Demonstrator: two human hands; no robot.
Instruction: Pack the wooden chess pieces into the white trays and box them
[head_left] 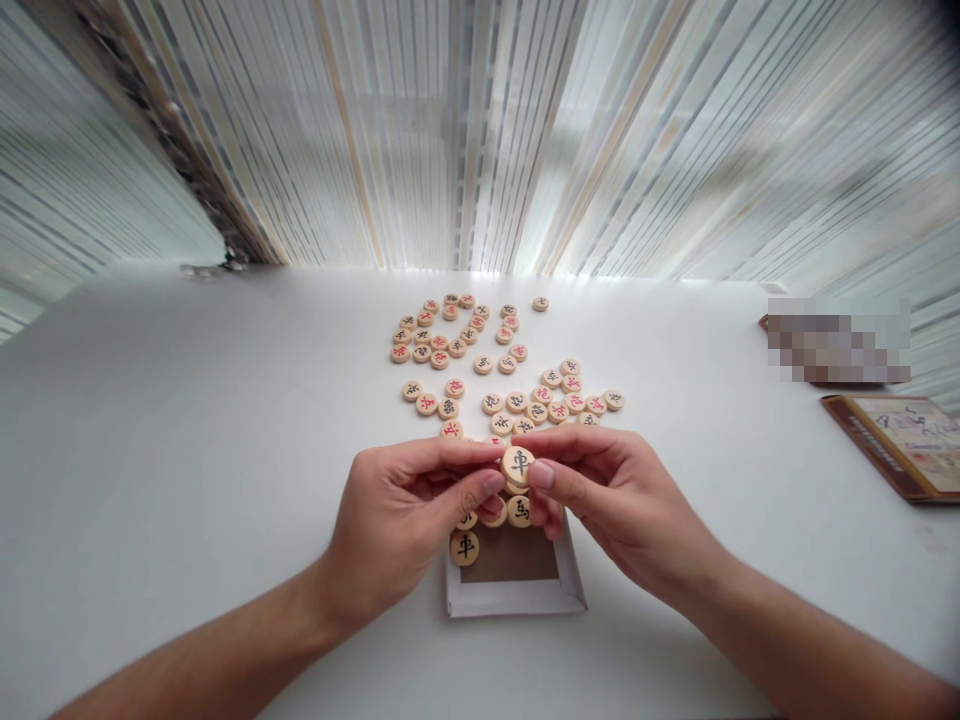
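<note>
I see both hands meeting over the near middle of the white table, pinching one wooden disc between them. My left hand has thumb and forefinger closed on the disc's left edge; my right hand grips its right edge the same way, the other fingers curled loosely under. The disc faces up, showing a black character, and it is held just above a shallow box with a brown floor and pale walls.

In the box, at 6 o'clock from the held disc, lie a few more pieces, partly hidden by the fingers. At 12 o'clock, well apart, the rest of the set is scattered flat on the table, red and black characters mixed. At 3 o'clock, near the table edge, lies a brown-framed board; behind it is a blurred item I cannot make out.

I judge the disc light, rigid and smooth, likely to slip if pinched on its flat faces with little pressure. The rim is the place to grip: two opposing fingertips across the diameter, as now. It looks sturdy, so a short drop should not harm it, though it could roll away on edge.
</note>
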